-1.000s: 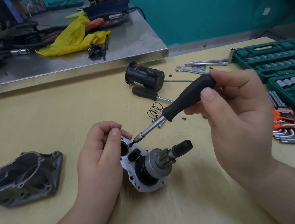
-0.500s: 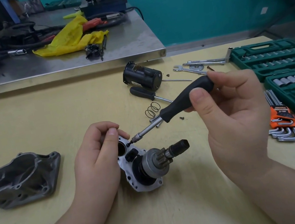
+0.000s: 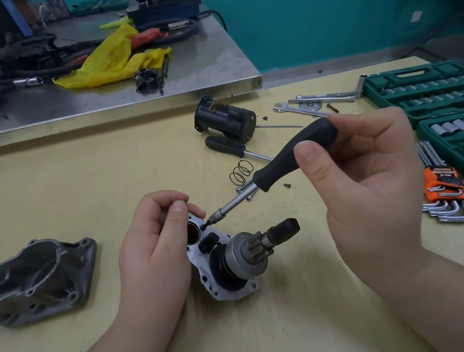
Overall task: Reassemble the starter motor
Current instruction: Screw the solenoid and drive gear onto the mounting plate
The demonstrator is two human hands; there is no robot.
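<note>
Aluminium drive plate [image 3: 229, 292] with pinion [image 3: 249, 248] rests on the counter [image 3: 71, 188], left hand [image 3: 156, 245] steadying it, right hand [image 3: 362, 184] fingers gripping the screwdriver [image 3: 281, 164] on a screw; nose housing [image 3: 29, 281] and motor body [image 3: 227, 119] remain unfitted.

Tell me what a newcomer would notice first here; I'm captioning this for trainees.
At the centre, the right hand holds a black-handled screwdriver with its tip on a screw in the silver motor plate, which the left hand steadies. A grey metal cover lies apart at the left of the yellow table. Green socket cases fill the right edge.
</note>
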